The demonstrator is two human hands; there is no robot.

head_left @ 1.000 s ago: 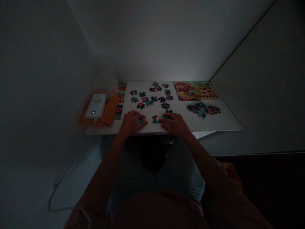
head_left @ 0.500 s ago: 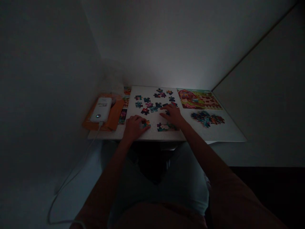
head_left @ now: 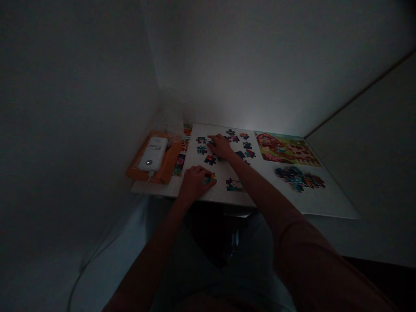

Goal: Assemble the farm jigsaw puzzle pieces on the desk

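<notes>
1. Curling the left hand (head_left: 195,183) over a small, colourful jigsaw piece (head_left: 210,178) near the front of the white tabletop (head_left: 221,173), with fingers touching it; dim light leaves pinching or merely resting impossible to tell, though the curve seems suited to steadying the piece.
2. Stretching the right hand (head_left: 220,146) forward across the table, with fingers spread low among dark pieces; grasping or only touching stays unclear, though the hand looks more relaxed than clenched.
3. Keeping the loose jigsaw pieces (head_left: 209,160) scattered and apart in the middle, probably so that each shape stays easy to see.
4. Leaving a small joined section (head_left: 234,185) near the front edge, between the hands but closer to the right, seemingly within easy reach.
5. Laying a farm picture (head_left: 286,149) flat at the far right, likely for easy viewing, above a larger joined cluster (head_left: 299,178).
6. Setting a white power bank (head_left: 153,154) on an orange pouch (head_left: 169,167) at the left, perhaps keeping it off the workspace, with a white cable (head_left: 97,255) trailing downward.
</notes>
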